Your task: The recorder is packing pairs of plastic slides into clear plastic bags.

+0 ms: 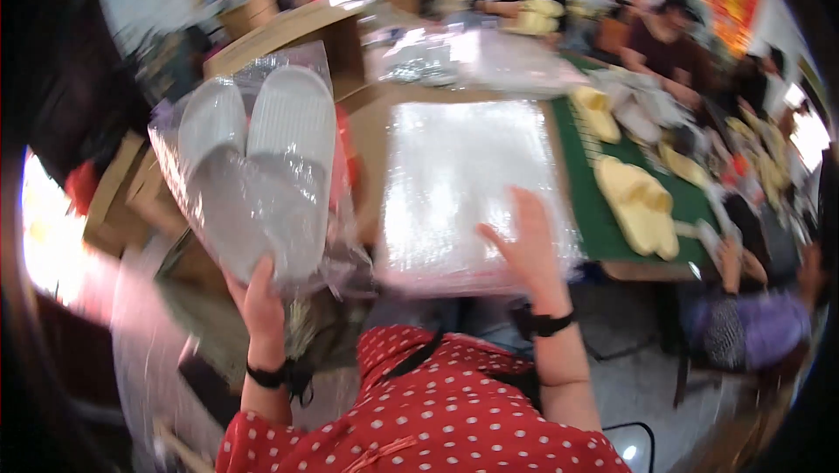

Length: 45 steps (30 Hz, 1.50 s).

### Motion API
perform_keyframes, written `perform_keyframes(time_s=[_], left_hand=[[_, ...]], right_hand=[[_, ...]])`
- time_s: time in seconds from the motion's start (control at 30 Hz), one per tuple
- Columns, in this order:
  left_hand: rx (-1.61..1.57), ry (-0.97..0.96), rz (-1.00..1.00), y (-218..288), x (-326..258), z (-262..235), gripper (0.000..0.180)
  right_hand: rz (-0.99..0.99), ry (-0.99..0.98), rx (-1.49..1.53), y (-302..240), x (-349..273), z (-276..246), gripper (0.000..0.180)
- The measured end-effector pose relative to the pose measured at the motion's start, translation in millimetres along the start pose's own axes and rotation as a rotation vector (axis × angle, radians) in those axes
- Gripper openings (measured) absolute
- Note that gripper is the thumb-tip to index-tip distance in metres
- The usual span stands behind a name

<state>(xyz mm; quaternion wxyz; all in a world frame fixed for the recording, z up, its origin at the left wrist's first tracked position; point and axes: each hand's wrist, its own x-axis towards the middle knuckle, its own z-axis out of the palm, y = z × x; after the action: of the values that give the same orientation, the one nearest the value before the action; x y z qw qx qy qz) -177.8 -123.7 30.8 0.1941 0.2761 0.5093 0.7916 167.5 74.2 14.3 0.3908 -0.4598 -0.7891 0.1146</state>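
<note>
A pair of pale grey slippers (pixel 293 137) lies inside a clear plastic bag (pixel 262 237) on my left. My left hand (pixel 260 298) grips the bag and slippers at their lower end, thumb on top and the other fingers mostly hidden beneath. My right hand (pixel 529 246) is held with fingers spread over the near right part of a stack of clear plastic bags (pixel 454 167). It holds nothing, and whether it touches the stack I cannot tell.
An open cardboard box (pixel 350 45) stands behind the bagged slippers. Right of the stack, yellow slippers (pixel 634 202) sit on a green surface (pixel 581 185). A person in purple (pixel 760 324) sits at the right; others work across the table. More cardboard boxes (pixel 131 193) stand at left.
</note>
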Motion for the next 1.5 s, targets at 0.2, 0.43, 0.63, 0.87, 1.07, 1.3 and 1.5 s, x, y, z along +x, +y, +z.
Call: perform_keyframes(time_s=[0.2, 0.43, 0.63, 0.87, 1.07, 1.3, 1.5], left_hand=[[0.487, 0.411, 0.317, 14.0, 0.4, -98.6, 0.066], [0.433, 0.427, -0.196, -59.3, -37.3, -180.0, 0.049], [-0.086, 0.078, -0.711, -175.1, 10.1, -208.8, 0.03], [0.077, 0.494, -0.668, -236.7, 106.0, -222.0, 0.038], [1.522, 0.682, -0.046, -212.4, 120.4, -236.6, 0.113], [0.826, -0.407, 0.765, -25.7, 9.6, 79.1, 0.047], [0.815, -0.978, 0.644, -60.7, -18.8, 170.8, 0.05]], right_hand=[[0.07, -0.231, -0.324, 40.9, -13.9, 16.5, 0.078], [0.078, -0.23, -0.318, 40.9, -15.1, 23.0, 0.08], [0.048, -0.196, -0.321, 37.5, -19.1, 29.5, 0.08], [0.112, -0.193, -0.185, 39.4, -22.7, 30.3, 0.076], [0.118, -0.274, -0.393, 23.4, -17.5, 39.6, 0.084], [0.178, -0.182, -0.417, 37.2, -20.8, 20.4, 0.084], [0.054, -0.077, -0.342, 26.0, -26.0, 22.4, 0.077]])
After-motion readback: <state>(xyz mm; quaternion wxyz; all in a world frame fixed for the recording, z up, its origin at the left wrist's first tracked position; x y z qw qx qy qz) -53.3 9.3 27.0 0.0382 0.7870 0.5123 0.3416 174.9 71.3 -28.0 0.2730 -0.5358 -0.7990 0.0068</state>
